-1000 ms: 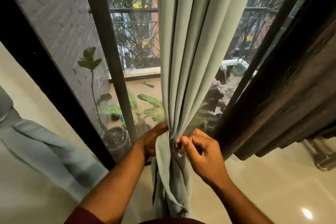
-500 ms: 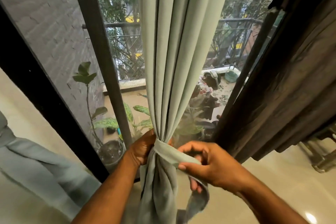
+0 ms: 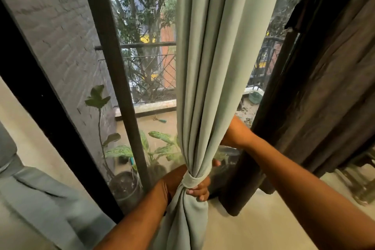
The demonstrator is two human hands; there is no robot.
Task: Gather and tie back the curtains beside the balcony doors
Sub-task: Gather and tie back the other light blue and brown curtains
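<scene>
The left hand (image 3: 194, 187) has its grip curled tight round the pale green curtain (image 3: 211, 67) just below the tie band (image 3: 191, 180) that cinches the gathered folds, fingertips showing on the right of the bunch. The right hand (image 3: 233, 134) reaches behind the curtain higher up, mostly hidden by the cloth, so its grip cannot be told. The curtain hangs between a dark door frame (image 3: 113, 71) on the left and a dark brown curtain (image 3: 324, 87) on the right, with potted plants (image 3: 125, 168) and a railing (image 3: 150, 46) on the balcony beyond the glass.
</scene>
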